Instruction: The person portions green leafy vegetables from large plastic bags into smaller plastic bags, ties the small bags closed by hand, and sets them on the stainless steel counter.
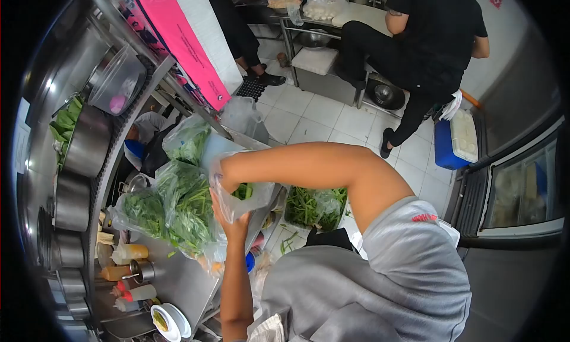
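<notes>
A clear plastic bag (240, 200) with cut greens in it hangs at the counter's edge. My right hand (221, 168) is inside the bag's mouth, its fingers blurred behind the plastic. From below, my left hand (230, 217) holds the side of the same bag. Left of my hands, large bags of leafy greens (189, 206) lie on the steel counter (190, 278). Another bag of greens (189, 141) sits farther back.
Pots (86, 143) and a clear tub (119, 81) line the shelf at left. Sauce bottles (129, 252) and white bowls (165, 323) are on the counter. A tub of greens (314, 208) stands low at right. Two people work at the back; a blue cooler (452, 141) is at right.
</notes>
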Available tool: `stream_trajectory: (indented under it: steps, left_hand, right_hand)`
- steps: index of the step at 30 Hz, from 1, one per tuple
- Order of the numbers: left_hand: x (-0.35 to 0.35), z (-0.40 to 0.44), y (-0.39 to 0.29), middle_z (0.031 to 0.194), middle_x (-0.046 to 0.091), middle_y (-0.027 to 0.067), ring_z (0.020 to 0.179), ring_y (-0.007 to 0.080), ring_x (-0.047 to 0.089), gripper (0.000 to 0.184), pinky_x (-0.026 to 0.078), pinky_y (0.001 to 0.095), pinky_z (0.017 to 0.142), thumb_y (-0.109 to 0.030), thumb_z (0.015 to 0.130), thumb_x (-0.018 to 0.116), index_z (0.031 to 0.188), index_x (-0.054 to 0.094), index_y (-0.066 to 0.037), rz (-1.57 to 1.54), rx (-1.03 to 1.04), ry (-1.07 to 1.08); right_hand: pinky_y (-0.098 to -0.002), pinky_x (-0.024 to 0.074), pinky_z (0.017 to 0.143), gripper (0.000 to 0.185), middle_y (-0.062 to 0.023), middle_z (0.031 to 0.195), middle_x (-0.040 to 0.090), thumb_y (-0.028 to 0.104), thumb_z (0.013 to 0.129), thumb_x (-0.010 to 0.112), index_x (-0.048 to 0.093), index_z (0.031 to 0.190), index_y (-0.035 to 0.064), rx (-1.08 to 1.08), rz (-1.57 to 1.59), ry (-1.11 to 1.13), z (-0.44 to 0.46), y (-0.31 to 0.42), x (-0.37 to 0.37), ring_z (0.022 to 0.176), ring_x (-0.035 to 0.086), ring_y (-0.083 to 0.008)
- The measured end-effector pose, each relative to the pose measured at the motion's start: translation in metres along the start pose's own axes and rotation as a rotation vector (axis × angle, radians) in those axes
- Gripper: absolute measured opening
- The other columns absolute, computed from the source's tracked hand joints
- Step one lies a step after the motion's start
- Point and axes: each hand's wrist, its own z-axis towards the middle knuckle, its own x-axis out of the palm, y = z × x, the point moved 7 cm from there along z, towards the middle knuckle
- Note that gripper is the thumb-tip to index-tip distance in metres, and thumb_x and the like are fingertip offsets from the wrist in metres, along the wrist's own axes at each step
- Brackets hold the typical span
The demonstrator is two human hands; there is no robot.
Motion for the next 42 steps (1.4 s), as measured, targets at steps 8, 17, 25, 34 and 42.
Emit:
stream_trajectory:
  steps: [8,17,25,34,42]
  left_hand:
    - [-0.041,0.019,-0.069,0.115,0.056,0.0179,0.109,0.0299,0.051,0.032,0.038,0.0383,0.093,-0.009,0.086,0.047,0.116,0.053,0.003,-0.270,0.121,-0.199]
    - [-0.060,0.031,-0.084,0.100,0.058,0.0170,0.095,0.0310,0.053,0.034,0.040,0.0385,0.085,-0.002,0.082,0.045,0.114,0.056,-0.003,-0.168,-0.084,-0.275]
    - [-0.074,0.064,-0.077,0.085,0.062,0.0205,0.087,0.0379,0.058,0.017,0.042,0.0412,0.082,0.000,0.078,0.047,0.088,0.061,-0.004,-0.205,-0.179,-0.434]
    - [-0.033,0.059,-0.062,0.076,0.062,0.0121,0.071,0.0324,0.057,0.012,0.040,0.0418,0.069,-0.015,0.075,0.060,0.082,0.060,-0.004,0.063,-0.069,-0.501]
    - [0.001,0.060,-0.025,0.078,0.061,0.0133,0.076,0.0348,0.055,0.016,0.041,0.0454,0.066,-0.014,0.071,0.062,0.082,0.061,-0.003,-0.034,-0.139,-0.445]
  right_hand:
    - [-0.0327,0.0434,0.089,0.061,-0.0171,0.111,0.056,0.032,0.078,0.068,0.044,0.123,-0.0019,-0.254,1.432,-0.861,-0.161,-0.081,0.008,0.102,0.056,-0.0264]
    - [-0.0362,0.0215,0.109,0.112,-0.0182,0.146,0.017,0.043,0.060,0.079,0.014,0.141,0.0031,0.066,0.443,-0.799,-0.060,-0.102,0.053,0.134,0.021,-0.0306]
    - [-0.0384,0.0476,0.069,0.025,-0.0091,0.088,0.062,0.022,0.069,0.068,0.059,0.089,0.0101,-0.180,0.626,-0.979,0.009,-0.078,0.046,0.081,0.059,-0.0330]
    - [-0.0435,0.0468,0.065,0.029,-0.0166,0.081,0.063,0.031,0.071,0.066,0.063,0.089,0.0082,0.422,0.573,-0.966,0.039,-0.073,0.086,0.079,0.059,-0.0376]
    - [-0.0422,0.0478,0.067,0.029,-0.0213,0.080,0.062,0.028,0.071,0.066,0.064,0.085,0.0029,0.498,0.612,-0.772,0.051,-0.080,0.109,0.076,0.061,-0.0375]
